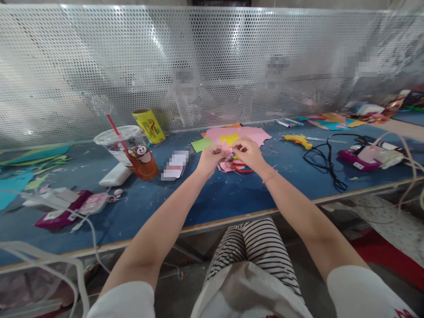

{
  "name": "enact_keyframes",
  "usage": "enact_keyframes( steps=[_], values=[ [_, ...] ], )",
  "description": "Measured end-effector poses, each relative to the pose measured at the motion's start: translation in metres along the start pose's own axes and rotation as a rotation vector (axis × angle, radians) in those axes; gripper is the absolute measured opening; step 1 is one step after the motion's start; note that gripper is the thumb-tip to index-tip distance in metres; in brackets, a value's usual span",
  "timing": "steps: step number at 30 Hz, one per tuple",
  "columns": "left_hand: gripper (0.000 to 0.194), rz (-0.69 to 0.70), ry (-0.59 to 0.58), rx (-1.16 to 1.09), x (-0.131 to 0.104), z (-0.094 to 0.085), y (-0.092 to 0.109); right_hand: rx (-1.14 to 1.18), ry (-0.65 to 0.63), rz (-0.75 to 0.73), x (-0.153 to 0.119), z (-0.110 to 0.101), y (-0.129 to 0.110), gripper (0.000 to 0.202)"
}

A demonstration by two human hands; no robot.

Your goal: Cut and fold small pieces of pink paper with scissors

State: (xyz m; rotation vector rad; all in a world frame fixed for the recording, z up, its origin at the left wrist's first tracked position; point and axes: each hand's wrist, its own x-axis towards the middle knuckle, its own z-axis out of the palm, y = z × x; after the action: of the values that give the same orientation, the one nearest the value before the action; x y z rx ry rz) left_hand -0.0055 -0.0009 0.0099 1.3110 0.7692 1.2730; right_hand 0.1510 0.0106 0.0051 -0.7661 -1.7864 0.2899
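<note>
My left hand (212, 158) and my right hand (247, 151) meet over the blue table, both pinching a small piece of pink paper (227, 151) between them. Red-handled scissors (243, 168) lie just beneath my right hand, with pink scraps (226, 167) beside them. Behind my hands is a large pink sheet (256, 134), with a yellow piece (228, 139) on it and a green piece (202, 144) at its left. The fingertips partly cover the held paper, so its shape is hard to make out.
On the left stand a drink cup (132, 152), a yellow can (150, 126), a phone (175, 165) and a white power bank (115, 175). To the right lie a yellow glue gun (298, 140), black cable (327, 165) and purple packet (359, 160). A perforated metal screen (225, 101) rises behind.
</note>
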Motion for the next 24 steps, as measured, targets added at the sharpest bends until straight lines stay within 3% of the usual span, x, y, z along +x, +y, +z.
enact_keyframes(
  steps=[12, 18, 24],
  values=[
    [0.026, 0.061, -0.033, 0.105, 0.002, -0.004, -0.003, -0.015, -0.133, -0.065, -0.001, -0.002, 0.001, 0.017],
    [0.024, 0.073, -0.058, 0.174, 0.002, -0.005, 0.0, 0.016, -0.129, -0.037, 0.001, -0.004, 0.002, 0.013],
    [0.025, 0.028, -0.16, 0.238, 0.001, -0.011, 0.009, 0.164, -0.17, 0.072, 0.004, -0.007, -0.001, 0.004]
  ],
)
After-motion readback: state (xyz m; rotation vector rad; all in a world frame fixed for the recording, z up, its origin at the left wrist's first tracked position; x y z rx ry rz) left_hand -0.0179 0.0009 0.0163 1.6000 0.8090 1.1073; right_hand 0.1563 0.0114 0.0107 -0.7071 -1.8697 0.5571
